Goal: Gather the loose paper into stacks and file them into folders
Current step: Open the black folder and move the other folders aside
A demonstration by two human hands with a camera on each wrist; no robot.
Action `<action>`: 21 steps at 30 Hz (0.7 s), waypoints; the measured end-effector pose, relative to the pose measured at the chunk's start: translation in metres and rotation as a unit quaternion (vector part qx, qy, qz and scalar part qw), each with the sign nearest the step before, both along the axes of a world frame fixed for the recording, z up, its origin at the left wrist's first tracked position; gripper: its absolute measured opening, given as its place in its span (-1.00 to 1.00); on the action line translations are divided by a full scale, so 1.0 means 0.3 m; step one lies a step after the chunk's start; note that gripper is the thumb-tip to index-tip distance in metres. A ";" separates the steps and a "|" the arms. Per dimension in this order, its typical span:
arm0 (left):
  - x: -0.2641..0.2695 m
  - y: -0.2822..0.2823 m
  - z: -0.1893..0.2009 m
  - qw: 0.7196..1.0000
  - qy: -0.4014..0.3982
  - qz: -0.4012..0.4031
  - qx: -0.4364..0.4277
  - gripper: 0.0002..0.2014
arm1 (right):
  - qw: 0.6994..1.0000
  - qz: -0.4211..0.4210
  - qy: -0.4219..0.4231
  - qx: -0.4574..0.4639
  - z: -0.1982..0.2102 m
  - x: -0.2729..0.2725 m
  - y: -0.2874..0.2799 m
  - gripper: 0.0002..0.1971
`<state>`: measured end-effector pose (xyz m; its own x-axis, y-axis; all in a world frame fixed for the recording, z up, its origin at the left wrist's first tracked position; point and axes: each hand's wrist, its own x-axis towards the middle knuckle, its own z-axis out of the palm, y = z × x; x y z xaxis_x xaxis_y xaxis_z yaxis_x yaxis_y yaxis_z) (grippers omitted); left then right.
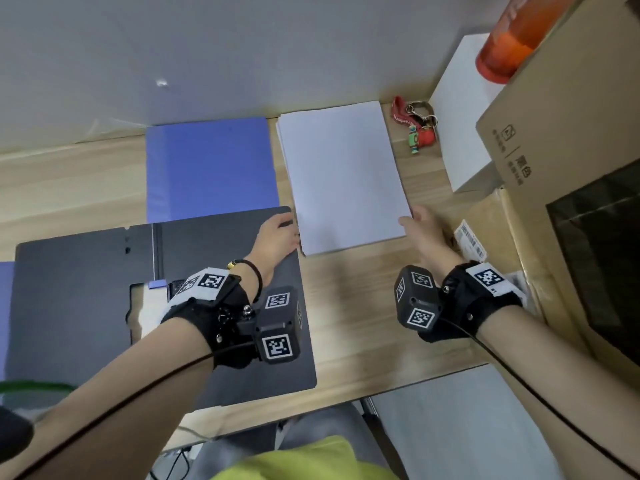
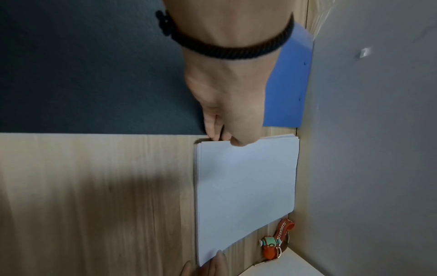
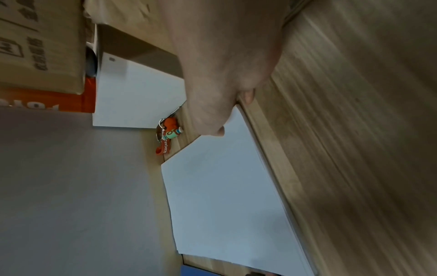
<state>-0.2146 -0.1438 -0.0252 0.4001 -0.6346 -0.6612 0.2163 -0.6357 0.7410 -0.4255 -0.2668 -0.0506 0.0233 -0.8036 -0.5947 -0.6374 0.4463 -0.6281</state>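
Note:
A stack of white paper [image 1: 343, 174] lies on the wooden desk [image 1: 363, 323], its far edge against the grey wall. My left hand [image 1: 294, 233] pinches the stack's near left corner, thumb [image 2: 236, 142] on top and fingers [image 2: 212, 130] at the edge. At the near right corner my right hand [image 1: 407, 221] grips the paper [image 3: 227, 196], thumb [image 3: 220, 130] on top and a finger [image 3: 248, 97] at the side. An open black folder [image 1: 86, 306] lies flat to the left, under my left forearm. A blue folder [image 1: 207, 168] lies behind it, next to the stack.
A red keychain with a small figure [image 1: 415, 126] lies right of the paper. Behind it stand a white box [image 1: 464, 116], a large cardboard box [image 1: 571, 133] and an orange bottle [image 1: 509, 39]. A labelled parcel [image 1: 474, 233] sits by my right hand.

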 end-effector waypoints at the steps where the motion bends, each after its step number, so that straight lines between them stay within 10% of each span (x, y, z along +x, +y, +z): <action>1: -0.004 -0.006 0.000 1.000 0.000 0.002 -0.001 -0.60 | 1.000 0.003 0.006 0.000 0.006 0.007 -0.002 -0.75; 21: 0.007 -0.074 0.068 0.995 0.073 -0.004 0.063 -0.80 | 0.998 -0.006 0.060 -0.017 0.057 0.026 -0.073 -0.85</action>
<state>-0.2125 -0.1661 -0.0048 0.2901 -0.5461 -0.7858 0.3106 -0.7230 0.6171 -0.4177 -0.2886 -0.0334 -0.0571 -0.8227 -0.5656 -0.7034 0.4351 -0.5620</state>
